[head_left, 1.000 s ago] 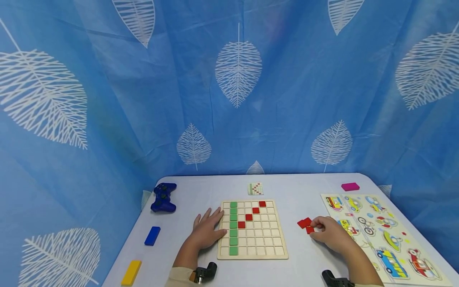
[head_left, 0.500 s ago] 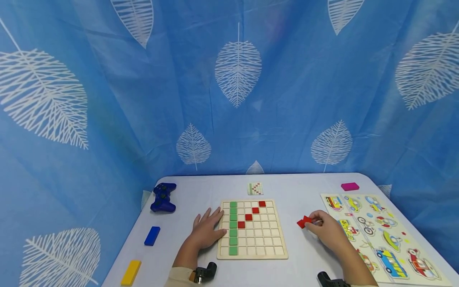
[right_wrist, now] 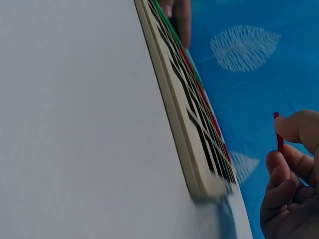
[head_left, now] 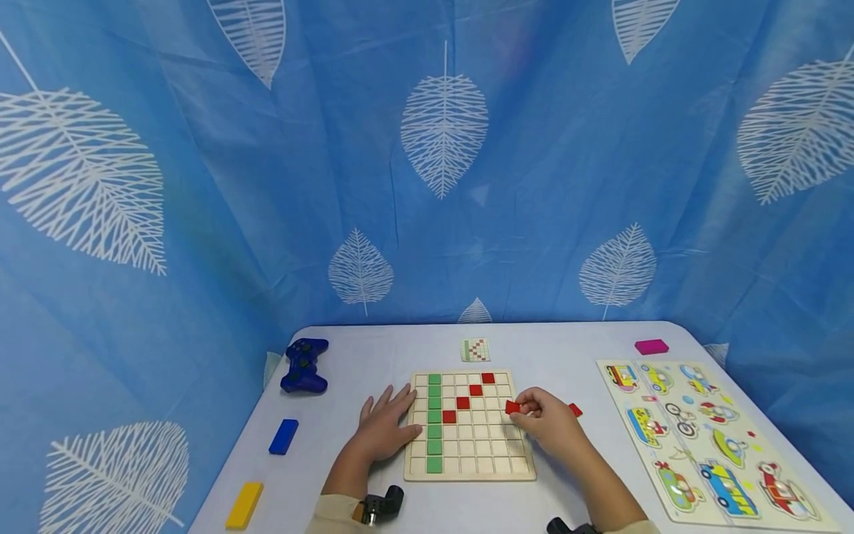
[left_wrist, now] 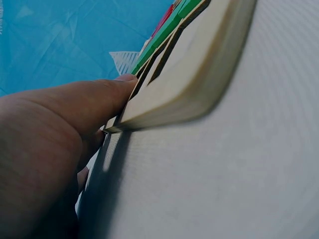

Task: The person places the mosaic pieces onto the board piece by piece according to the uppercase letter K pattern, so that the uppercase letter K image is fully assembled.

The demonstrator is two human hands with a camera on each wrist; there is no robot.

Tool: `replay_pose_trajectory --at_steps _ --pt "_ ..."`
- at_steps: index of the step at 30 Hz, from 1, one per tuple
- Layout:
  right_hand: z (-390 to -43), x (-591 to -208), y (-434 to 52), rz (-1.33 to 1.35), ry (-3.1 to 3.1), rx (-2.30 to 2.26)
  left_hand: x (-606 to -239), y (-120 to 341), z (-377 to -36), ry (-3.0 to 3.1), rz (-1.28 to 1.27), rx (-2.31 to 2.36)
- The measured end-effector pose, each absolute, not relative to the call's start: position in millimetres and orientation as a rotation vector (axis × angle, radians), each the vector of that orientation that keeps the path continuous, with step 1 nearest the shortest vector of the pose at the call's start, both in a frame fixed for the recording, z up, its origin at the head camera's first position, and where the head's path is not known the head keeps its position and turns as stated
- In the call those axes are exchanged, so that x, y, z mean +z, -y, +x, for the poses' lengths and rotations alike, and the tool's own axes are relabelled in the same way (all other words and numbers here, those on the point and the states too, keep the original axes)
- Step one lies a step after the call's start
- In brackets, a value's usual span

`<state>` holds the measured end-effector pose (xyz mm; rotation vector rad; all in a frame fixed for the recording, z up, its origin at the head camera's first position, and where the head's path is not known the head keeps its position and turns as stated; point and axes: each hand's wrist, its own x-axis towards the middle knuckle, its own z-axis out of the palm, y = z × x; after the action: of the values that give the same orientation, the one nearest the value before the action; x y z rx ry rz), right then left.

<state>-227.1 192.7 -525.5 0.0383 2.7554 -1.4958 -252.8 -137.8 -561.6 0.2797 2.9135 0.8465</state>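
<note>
A wooden grid board (head_left: pixel 469 469) lies on the table, with a column of green tiles (head_left: pixel 434 423) and a diagonal of red tiles (head_left: pixel 469 397). My left hand (head_left: pixel 385 430) lies flat with straight fingers, touching the board's left edge (left_wrist: pixel 189 84). My right hand (head_left: pixel 543 419) pinches a red tile (head_left: pixel 512 406) above the board's right side; the right wrist view shows that tile (right_wrist: pixel 279 134) edge-on between thumb and fingers. Another red tile (head_left: pixel 575 409) lies on the table just right of the hand.
A vehicle puzzle board (head_left: pixel 707 437) lies at the right, a pink block (head_left: pixel 651 346) behind it. A pattern card (head_left: pixel 475 349) sits behind the grid board. At the left are a blue gamepad (head_left: pixel 304 366), a blue block (head_left: pixel 283 437) and a yellow block (head_left: pixel 244 506).
My right hand picked a red tile from the small pile on the table and carried it left to the board's right side. The left hand stayed in place.
</note>
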Motion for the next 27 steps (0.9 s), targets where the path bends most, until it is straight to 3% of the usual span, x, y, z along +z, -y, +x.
replay_pose_trajectory --at_steps 9,27 --pt "-227.3 -532.1 -151.3 -0.028 -2.714 -1.478 -560.3 137.4 -252.5 -2.908 0.280 0.843" --pt "-227.8 -540.0 -114.7 -0.162 -2.770 -1.386 -559.8 137.2 -252.3 -2.903 0.266 0.852"
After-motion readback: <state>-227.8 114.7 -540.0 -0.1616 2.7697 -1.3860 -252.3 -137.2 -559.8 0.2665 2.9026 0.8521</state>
